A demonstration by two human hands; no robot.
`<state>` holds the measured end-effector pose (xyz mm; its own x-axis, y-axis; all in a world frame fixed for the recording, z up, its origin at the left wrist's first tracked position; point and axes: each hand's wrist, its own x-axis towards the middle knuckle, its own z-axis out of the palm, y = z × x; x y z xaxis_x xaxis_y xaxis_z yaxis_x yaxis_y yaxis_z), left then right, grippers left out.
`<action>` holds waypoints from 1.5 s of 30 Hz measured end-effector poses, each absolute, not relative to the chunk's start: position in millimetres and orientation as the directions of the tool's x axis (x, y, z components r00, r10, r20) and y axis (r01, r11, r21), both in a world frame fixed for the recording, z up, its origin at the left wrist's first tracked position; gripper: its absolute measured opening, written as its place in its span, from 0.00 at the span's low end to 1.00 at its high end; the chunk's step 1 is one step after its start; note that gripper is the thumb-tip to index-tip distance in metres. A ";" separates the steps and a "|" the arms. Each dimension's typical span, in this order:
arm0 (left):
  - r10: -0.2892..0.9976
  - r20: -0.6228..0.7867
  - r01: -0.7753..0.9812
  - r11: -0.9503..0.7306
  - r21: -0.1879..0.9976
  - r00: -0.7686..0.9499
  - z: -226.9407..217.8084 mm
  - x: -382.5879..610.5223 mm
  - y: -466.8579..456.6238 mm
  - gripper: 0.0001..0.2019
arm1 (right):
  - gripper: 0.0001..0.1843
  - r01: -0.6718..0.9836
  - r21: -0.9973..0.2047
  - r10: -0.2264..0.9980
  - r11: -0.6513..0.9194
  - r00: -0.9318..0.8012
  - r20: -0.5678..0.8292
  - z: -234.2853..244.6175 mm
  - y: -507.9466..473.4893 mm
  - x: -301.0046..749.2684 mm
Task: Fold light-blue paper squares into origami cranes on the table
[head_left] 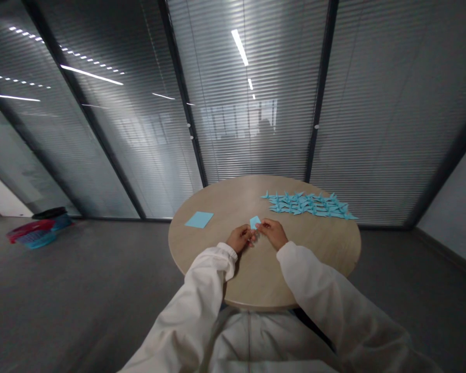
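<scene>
A small folded piece of blue paper is held up between my two hands, just above the middle of the table. My left hand pinches its lower left side. On its right edge, the thumb and fingers of my right hand are closed. The fold lines are too small to make out. To the left lies a flat blue square of paper, perhaps a stack. Several blue folded paper cranes stand in close rows at the table's far right.
The round wooden table stands before a glass partition with blinds. On the floor at the far left are a blue basket with a red liner and another with a black liner.
</scene>
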<state>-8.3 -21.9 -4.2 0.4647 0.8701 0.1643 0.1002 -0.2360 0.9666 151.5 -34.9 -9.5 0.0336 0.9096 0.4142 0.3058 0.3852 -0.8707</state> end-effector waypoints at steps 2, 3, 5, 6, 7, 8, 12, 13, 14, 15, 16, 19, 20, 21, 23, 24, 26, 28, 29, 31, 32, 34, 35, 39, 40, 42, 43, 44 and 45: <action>0.858 0.172 0.133 -0.266 0.955 0.483 -6.2 -9.8 -20.3 0.19 | 0.17 0.312 -0.864 0.902 0.396 0.044 0.429 -9.5 -35.1 151.6; 0.856 0.183 0.151 -0.287 0.946 0.483 -7.1 -10.9 -19.5 0.19 | 0.17 0.312 -0.860 0.898 0.403 0.045 0.437 -9.6 -35.1 151.5; 0.856 0.205 0.192 -0.328 0.925 0.474 -8.0 -12.8 -18.3 0.18 | 0.18 0.299 -0.864 0.898 0.406 0.044 0.437 -10.0 -34.8 151.1; 0.856 0.213 0.206 -0.341 0.917 0.471 -8.1 -13.4 -18.2 0.18 | 0.18 0.284 -0.871 0.902 0.401 0.044 0.430 -10.2 -34.6 150.8; 0.857 0.214 0.212 -0.345 0.914 0.469 -7.8 -13.7 -18.5 0.18 | 0.18 0.268 -0.878 0.906 0.396 0.043 0.421 -10.2 -34.3 150.5; 0.858 0.210 0.209 -0.339 0.917 0.469 -7.3 -13.5 -19.1 0.19 | 0.18 0.253 -0.885 0.909 0.391 0.044 0.414 -10.0 -34.0 150.4; 0.863 0.177 0.139 -0.271 0.952 0.472 -3.9 -10.2 -22.8 0.22 | 0.18 0.269 -0.877 0.903 0.398 0.052 0.426 -8.2 -33.6 151.0; 0.867 0.176 0.125 -0.261 0.957 0.466 -3.0 -9.5 -23.3 0.22 | 0.18 0.282 -0.873 0.902 0.398 0.051 0.428 -7.8 -33.8 151.4; 0.873 0.179 0.112 -0.255 0.960 0.453 -2.1 -9.1 -23.4 0.23 | 0.18 0.295 -0.869 0.903 0.398 0.044 0.428 -7.4 -34.1 151.7; 0.884 0.188 0.100 -0.253 0.962 0.429 -1.3 -9.0 -23.0 0.23 | 0.19 0.310 -0.864 0.904 0.397 0.032 0.427 -7.2 -34.5 151.8; 0.896 0.199 0.087 -0.252 0.964 0.398 -0.7 -9.1 -22.2 0.22 | 0.19 0.326 -0.858 0.905 0.397 0.017 0.426 -7.2 -35.0 151.9; 0.923 0.225 0.055 -0.254 0.966 0.313 -0.3 -10.8 -18.3 0.21 | 0.19 0.363 -0.836 0.903 0.410 -0.034 0.428 -7.4 -36.6 151.4; 0.925 0.230 0.052 -0.257 0.965 0.301 -0.6 -11.4 -16.9 0.21 | 0.19 0.366 -0.833 0.903 0.414 -0.048 0.427 -7.4 -37.0 151.0; 0.926 0.237 0.056 -0.264 0.963 0.295 -1.0 -11.9 -15.8 0.21 | 0.18 0.362 -0.835 0.904 0.415 -0.057 0.424 -7.5 -37.3 150.6; 0.924 0.254 0.074 -0.285 0.956 0.288 -1.6 -12.8 -14.6 0.20 | 0.18 0.338 -0.848 0.910 0.408 -0.071 0.409 -7.9 -37.4 149.8; 0.923 0.266 0.085 -0.299 0.950 0.278 -1.6 -13.1 -14.6 0.19 | 0.18 0.321 -0.859 0.914 0.400 -0.076 0.398 -8.3 -37.1 149.3; 0.921 0.291 0.097 -0.324 0.941 0.258 -0.6 -13.5 -15.4 0.19 | 0.18 0.279 -0.880 0.923 0.384 -0.093 0.373 -9.4 -36.4 148.4; 0.917 0.317 0.091 -0.347 0.934 0.243 1.3 -13.8 -16.7 0.19 | 0.18 0.248 -0.897 0.931 0.365 -0.127 0.343 -10.7 -35.7 147.5; 0.914 0.326 0.084 -0.354 0.931 0.239 2.4 -13.8 -17.2 0.19 | 0.18 0.240 -0.904 0.934 0.353 -0.145 0.326 -11.2 -35.5 147.3; 0.912 0.331 0.071 -0.357 0.931 0.241 4.2 -13.6 -17.9 0.19 | 0.18 0.236 -0.909 0.936 0.342 -0.175 0.306 -11.8 -35.3 147.3; 0.913 0.326 0.061 -0.350 0.935 0.247 4.9 -13.5 -18.0 0.19 | 0.18 0.238 -0.908 0.934 0.346 -0.182 0.308 -11.8 -35.3 147.6; 0.914 0.300 0.025 -0.318 0.948 0.272 5.4 -12.9 -18.1 0.19 | 0.17 0.247 -0.898 0.927 0.365 -0.184 0.326 -11.5 -35.2 148.5; 0.915 0.283 0.004 -0.297 0.955 0.289 5.4 -12.6 -18.1 0.20 | 0.17 0.254 -0.892 0.924 0.375 -0.185 0.336 -11.2 -35.2 148.9; 0.910 0.248 0.001 -0.263 0.965 0.331 4.2 -12.2 -17.7 0.20 | 0.18 0.265 -0.880 0.915 0.393 -0.203 0.348 -10.6 -36.0 148.2; 0.911 0.258 0.015 -0.277 0.961 0.323 3.7 -12.4 -17.3 0.20 | 0.18 0.260 -0.881 0.914 0.395 -0.206 0.350 -10.8 -36.4 147.4; 0.913 0.289 0.034 -0.311 0.950 0.288 2.9 -13.1 -16.1 0.19 | 0.17 0.243 -0.887 0.914 0.391 -0.213 0.345 -11.4 -37.0 145.6; 0.916 0.302 0.036 -0.323 0.946 0.265 2.7 -13.5 -15.4 0.19 | 0.16 0.233 -0.893 0.916 0.384 -0.221 0.336 -11.8 -37.1 144.8; 0.919 0.311 0.036 -0.329 0.944 0.244 2.5 -13.9 -14.8 0.18 | 0.15 0.224 -0.900 0.917 0.374 -0.232 0.323 -12.3 -37.1 144.3; 0.922 0.314 0.034 -0.330 0.943 0.227 2.5 -14.1 -14.2 0.18 | 0.14 0.216 -0.906 0.919 0.363 -0.243 0.311 -12.6 -37.1 144.0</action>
<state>-14.1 -14.2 2.5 0.2275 0.9218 0.3140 0.0336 -0.3297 0.9435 144.0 -37.1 -12.6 -0.2431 0.9189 0.3106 0.2161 0.3634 -0.9062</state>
